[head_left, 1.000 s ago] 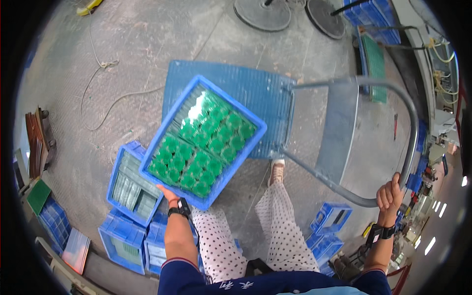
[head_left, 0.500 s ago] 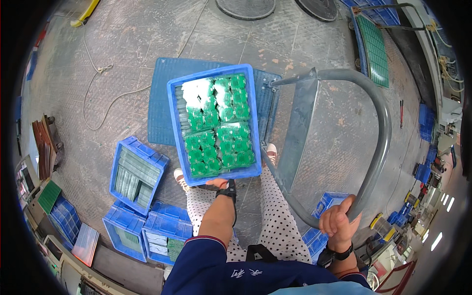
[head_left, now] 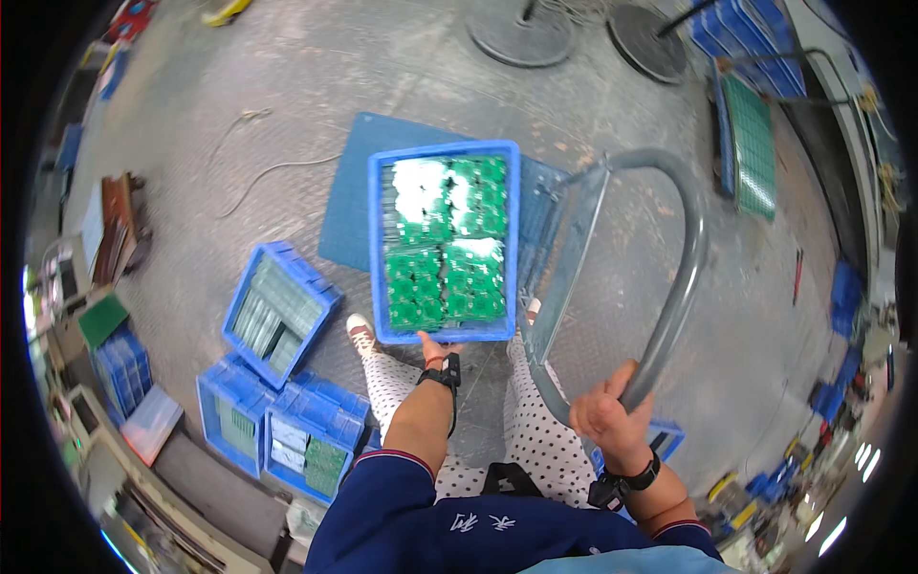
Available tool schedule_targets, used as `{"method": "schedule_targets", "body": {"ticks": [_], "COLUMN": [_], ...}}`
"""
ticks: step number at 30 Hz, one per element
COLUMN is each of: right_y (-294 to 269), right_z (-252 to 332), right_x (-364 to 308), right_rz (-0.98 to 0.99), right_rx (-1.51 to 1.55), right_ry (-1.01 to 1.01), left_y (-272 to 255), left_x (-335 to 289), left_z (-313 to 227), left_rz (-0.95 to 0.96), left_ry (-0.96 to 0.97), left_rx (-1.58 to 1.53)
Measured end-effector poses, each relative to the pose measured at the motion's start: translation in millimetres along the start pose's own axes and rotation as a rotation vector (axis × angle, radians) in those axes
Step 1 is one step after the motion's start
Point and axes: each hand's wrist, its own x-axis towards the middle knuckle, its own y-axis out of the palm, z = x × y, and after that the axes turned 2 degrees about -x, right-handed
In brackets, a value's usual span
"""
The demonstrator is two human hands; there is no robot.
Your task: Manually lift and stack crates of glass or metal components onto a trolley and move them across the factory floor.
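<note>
A blue plastic crate (head_left: 377, 251) filled with green circuit boards (head_left: 417, 277) is in front of me, over the blue platform (head_left: 346, 206) of a push cart. My left hand (head_left: 437, 350) grips the crate's near edge, its thumb over the rim and the other fingers mostly hidden beneath. To the right rises the cart's grey tubular handle (head_left: 692, 234). My right hand (head_left: 612, 418) is closed around the handle's near lower bend. Glare whitens the boards at the crate's far end. Whether the crate rests fully on the platform cannot be told.
At left, near my feet, stand several blue crates (head_left: 325, 287) with stacked boards. A pale cord (head_left: 277, 170) lies on the floor beyond them. Round black stand bases (head_left: 521, 36) are at the far side. Another cart with a green top (head_left: 749, 143) stands far right.
The view has shifted, carrying most things rightward. The crate has turned straighter, and my left thumb now shows over its rim. The cart handle and my right hand sit farther left.
</note>
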Motion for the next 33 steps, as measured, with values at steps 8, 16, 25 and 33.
{"method": "schedule_targets", "body": {"ticks": [8,16,25,33], "right_y": [22.2,62.4,31.5,11.3], "right_z": [-16.9,-63.8,61.4,74.7], "right_x": [-32.0,-98.4,-62.0,99.3], "right_rz": [0.181,0.472,1.398,0.797], "right_rx": [-0.066,-0.323,-0.727,-0.874], "right_ry": [0.149,0.383,1.197,0.834], "left_y": [-8.4,-33.2,-135.5,-166.8], "left_x": [-206.7,-413.4,-433.6,-454.1], "left_z": [11.7,-68.0,-72.4,-66.6], "left_rz": [0.653,1.118,0.856,0.569], "left_ry": [0.756,0.699,1.356,1.519], "left_rx": [1.247,1.435,1.757,1.554]}}
